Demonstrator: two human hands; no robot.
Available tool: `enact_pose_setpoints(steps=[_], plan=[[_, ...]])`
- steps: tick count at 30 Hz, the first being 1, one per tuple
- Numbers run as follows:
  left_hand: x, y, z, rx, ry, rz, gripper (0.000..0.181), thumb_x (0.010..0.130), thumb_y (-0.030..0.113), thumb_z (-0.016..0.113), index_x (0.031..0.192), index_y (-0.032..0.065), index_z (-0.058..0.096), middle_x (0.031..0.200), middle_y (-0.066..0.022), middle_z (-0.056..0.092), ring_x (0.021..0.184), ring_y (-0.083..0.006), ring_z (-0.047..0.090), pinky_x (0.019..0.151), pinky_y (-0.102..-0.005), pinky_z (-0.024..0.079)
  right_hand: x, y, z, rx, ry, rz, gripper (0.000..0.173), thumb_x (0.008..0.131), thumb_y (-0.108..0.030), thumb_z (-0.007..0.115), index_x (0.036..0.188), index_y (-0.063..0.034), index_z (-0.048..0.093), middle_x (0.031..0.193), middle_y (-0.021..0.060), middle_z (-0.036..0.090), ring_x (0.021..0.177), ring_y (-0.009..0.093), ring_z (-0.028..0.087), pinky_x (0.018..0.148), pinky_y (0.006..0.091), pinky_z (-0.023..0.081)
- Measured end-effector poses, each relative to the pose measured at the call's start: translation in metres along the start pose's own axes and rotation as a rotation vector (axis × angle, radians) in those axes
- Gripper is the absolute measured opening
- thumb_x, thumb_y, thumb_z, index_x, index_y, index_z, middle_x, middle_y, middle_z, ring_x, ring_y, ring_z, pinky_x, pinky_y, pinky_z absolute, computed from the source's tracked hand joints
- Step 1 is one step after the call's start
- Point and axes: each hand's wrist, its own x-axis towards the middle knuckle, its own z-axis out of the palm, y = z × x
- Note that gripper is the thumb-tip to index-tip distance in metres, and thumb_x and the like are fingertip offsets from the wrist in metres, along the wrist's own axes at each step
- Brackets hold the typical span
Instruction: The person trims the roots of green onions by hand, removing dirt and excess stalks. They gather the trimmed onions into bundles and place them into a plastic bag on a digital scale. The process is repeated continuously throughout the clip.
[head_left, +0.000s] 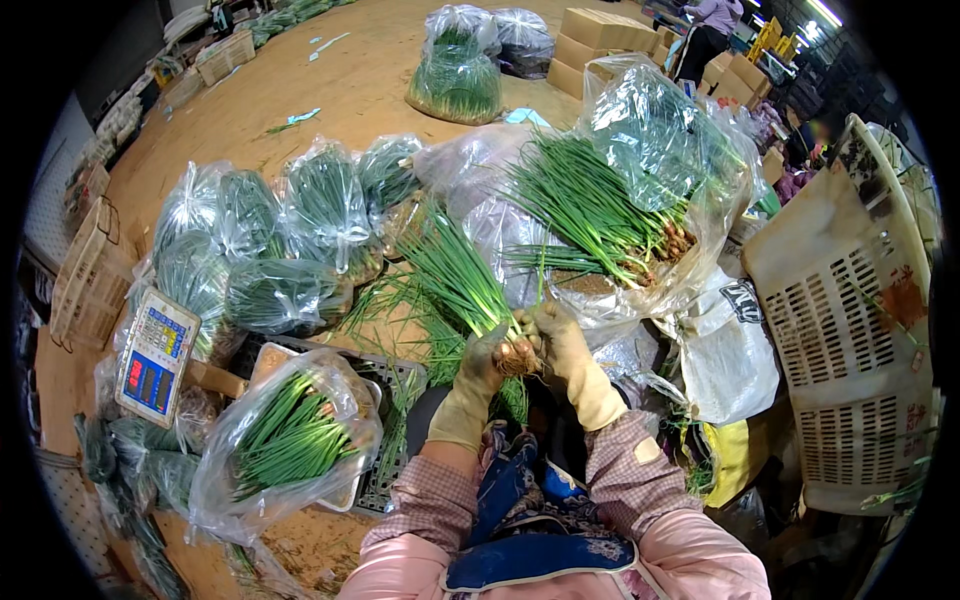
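Note:
My gloved left hand (480, 364) is closed around a bunch of green onions (461, 281) near the bulbs, with the leaves pointing up and left. Just right of the bulbs, my gloved right hand (551, 334) pinches a single green stalk (541, 274). Beyond the hands, a larger pile of green onions (585, 202) lies on plastic, roots to the right. To the left, an opened clear bag of green onions (296, 442) rests on a scale's tray (345, 499); the scale's display panel (157, 358) stands beside it.
Filled clear bags of green onions (326, 202) stand at the left, another (456, 75) farther off. A large perforated plastic basket (840, 360) leans at the right, beside a white woven sack (727, 352). Cardboard boxes (600, 34) and a person (709, 34) are in the background.

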Motion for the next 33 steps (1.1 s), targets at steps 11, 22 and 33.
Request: enact_pose_setpoints(steps=[11,22,33], plan=[[-0.003,0.002,0.005,0.156,-0.024,0.037,0.022,0.084,0.01,0.052,0.101,-0.0041,0.05,0.074,-0.0084,0.052,0.064,-0.0173,0.054,0.062,-0.0302,0.05,-0.018,-0.026,0.033,-1.399,0.321,-0.078,0.036,0.071,-0.042,0.065,0.083,-0.0088,0.062,0.07,0.0071,0.059,0.064,0.019,0.055,0.063,0.0322,0.044],[-0.002,0.001,0.001,0.166,-0.039,0.029,0.03,0.083,0.013,0.052,0.106,-0.0061,0.049,0.078,-0.0104,0.054,0.063,-0.0184,0.054,0.059,-0.0273,0.049,-0.003,0.007,0.012,-0.59,0.275,-0.096,0.022,0.08,-0.024,0.059,0.081,-0.0026,0.057,0.065,0.003,0.056,0.052,0.009,0.048,0.046,0.0234,0.038],[0.028,0.028,-0.039,-0.032,0.263,0.405,0.029,0.08,0.009,0.057,0.106,-0.0041,0.05,0.08,-0.0107,0.055,0.075,-0.0209,0.057,0.072,-0.0327,0.049,-0.027,-0.031,-0.045,-2.076,0.054,-0.01,0.04,0.08,-0.041,0.053,0.1,-0.0066,0.058,0.088,0.0161,0.062,0.081,0.031,0.06,0.076,0.0373,0.046]])
